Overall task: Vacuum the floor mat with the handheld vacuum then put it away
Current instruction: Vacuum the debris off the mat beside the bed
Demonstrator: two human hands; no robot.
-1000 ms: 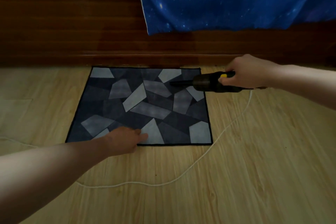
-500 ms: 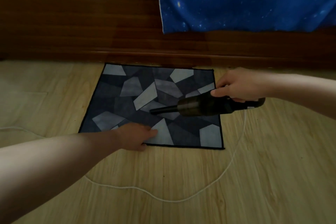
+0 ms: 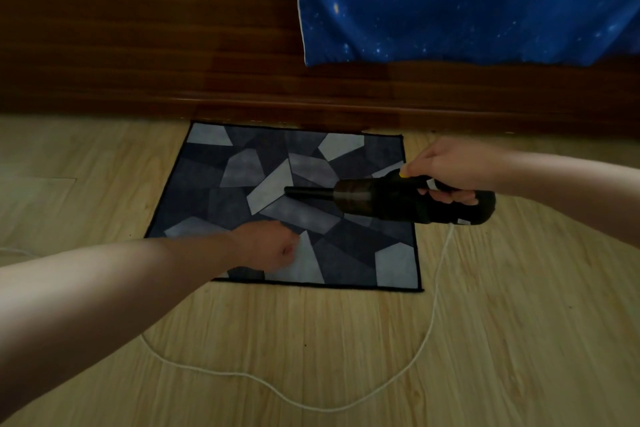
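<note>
A dark floor mat with grey and white angular patches lies on the wooden floor against a dark wooden base. My right hand grips the handle of a black handheld vacuum, thumb by a yellow button. The vacuum's thin nozzle points left over the middle of the mat. My left hand rests on the mat near its front edge, fingers curled into a fist with nothing seen in it.
A white cord runs from the vacuum's rear, loops across the floor in front of the mat and passes under my left arm. A blue starry cloth hangs over the dark wooden base behind the mat.
The vacuum has come from the mat's far right corner toward the middle and nearer me. My left hand, flat on the mat before, has curled its fingers.
</note>
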